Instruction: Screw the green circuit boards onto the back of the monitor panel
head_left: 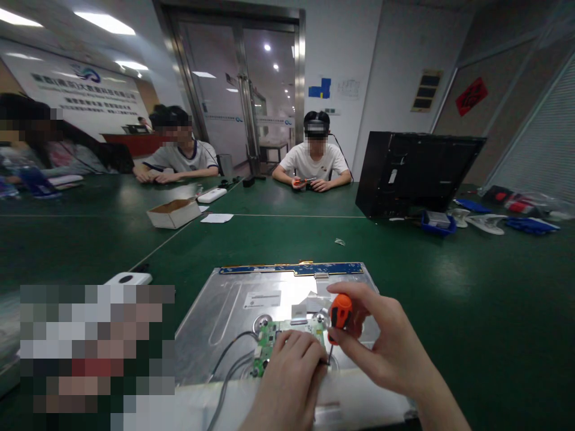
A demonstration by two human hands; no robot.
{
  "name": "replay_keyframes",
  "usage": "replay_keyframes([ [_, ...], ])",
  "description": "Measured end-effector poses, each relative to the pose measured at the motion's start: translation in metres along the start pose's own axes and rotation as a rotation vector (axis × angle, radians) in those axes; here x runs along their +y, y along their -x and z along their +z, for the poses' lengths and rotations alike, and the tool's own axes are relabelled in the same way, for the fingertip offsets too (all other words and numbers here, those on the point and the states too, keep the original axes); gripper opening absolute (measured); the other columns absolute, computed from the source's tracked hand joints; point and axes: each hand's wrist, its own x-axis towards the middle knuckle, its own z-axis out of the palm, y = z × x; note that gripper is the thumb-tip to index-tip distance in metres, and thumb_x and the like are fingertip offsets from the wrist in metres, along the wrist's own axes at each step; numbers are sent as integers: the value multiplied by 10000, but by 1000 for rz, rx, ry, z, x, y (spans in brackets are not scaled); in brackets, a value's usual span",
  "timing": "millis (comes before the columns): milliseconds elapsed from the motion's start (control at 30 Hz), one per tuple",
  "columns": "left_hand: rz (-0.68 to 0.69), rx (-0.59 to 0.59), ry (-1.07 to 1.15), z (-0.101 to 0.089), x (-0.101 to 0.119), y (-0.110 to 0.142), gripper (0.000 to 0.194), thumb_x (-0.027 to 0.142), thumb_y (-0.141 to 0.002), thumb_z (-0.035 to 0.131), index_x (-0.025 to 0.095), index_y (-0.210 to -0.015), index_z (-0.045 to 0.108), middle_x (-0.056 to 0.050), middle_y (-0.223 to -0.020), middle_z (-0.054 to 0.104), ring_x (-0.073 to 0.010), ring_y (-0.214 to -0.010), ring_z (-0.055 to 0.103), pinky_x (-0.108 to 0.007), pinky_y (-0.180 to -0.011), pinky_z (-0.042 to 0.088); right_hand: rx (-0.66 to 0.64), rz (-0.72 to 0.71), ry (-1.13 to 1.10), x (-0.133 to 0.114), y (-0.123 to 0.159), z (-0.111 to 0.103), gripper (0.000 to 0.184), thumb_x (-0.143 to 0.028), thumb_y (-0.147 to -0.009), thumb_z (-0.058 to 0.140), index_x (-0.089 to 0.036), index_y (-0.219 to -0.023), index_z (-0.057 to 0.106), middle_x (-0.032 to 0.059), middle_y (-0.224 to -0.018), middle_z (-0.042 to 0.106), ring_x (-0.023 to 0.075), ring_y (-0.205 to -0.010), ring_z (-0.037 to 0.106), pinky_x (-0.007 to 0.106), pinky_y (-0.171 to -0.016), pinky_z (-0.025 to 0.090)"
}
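An orange and black screwdriver (341,311) stands nearly upright in my right hand (381,341), its handle pinched between thumb and fingers. Its thin shaft points down at the right edge of a green circuit board (269,329). My left hand (294,371) lies over that board with its fingers curled together. The left fingertips are beside the screwdriver's tip, and what they hold, if anything, is hidden. The board sits on a flat silver metal panel (215,323) with a blue circuit strip (287,270) along its far edge. Grey cables (227,380) run from the board's left side.
A black monitor (417,170) stands at the right rear, with a small blue tray (438,222) before it. Farther left is an open cardboard box (175,214). Across the green table (287,233) several people sit; one person (314,155) holds a red-handled tool. Blurred blocks cover the lower left.
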Motion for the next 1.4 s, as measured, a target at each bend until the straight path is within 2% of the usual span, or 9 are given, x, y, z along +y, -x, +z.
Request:
replay_keyframes([
  [333,-19,-20,4,-4,4,-1,226,44,-874,471,223,-964,575,-60,-1019,667,-274,-976,594,-447,-909,427,12,17,-35,2,1,2,394,-89,-819,638,-272,-1146,516,-39,-834,616,109,-623,585,201,-541,497],
  [800,-14,-18,26,1,-1,1,197,49,-891,482,215,-954,567,-51,-1006,661,-273,-964,580,-434,-879,413,-37,21,1,1,2,3,412,-92,-836,639,-278,-1178,503,-40,-845,615,107,-633,564,202,-556,471],
  [1133,1,-28,14,0,-3,2,196,71,-912,459,216,-967,578,-59,-1053,660,-275,-1005,579,-434,-893,422,-25,-58,128,8,0,7,374,-200,-901,663,-297,-1214,483,-50,-868,609,102,-628,524,219,-582,447],
  [1300,3,-48,-1,-2,0,2,229,54,-912,421,198,-1017,564,-79,-1060,647,-274,-1029,585,-443,-916,430,-67,-55,98,2,0,4,435,-109,-868,593,-288,-1246,471,-15,-998,643,127,-740,561,242,-647,461],
  [1400,-4,-62,0,-3,1,2,222,64,-918,411,195,-1021,559,-88,-1064,641,-275,-1030,583,-446,-917,432,-69,-59,80,0,2,3,459,-99,-866,575,-297,-1266,467,-25,-995,649,119,-722,554,234,-658,469],
])
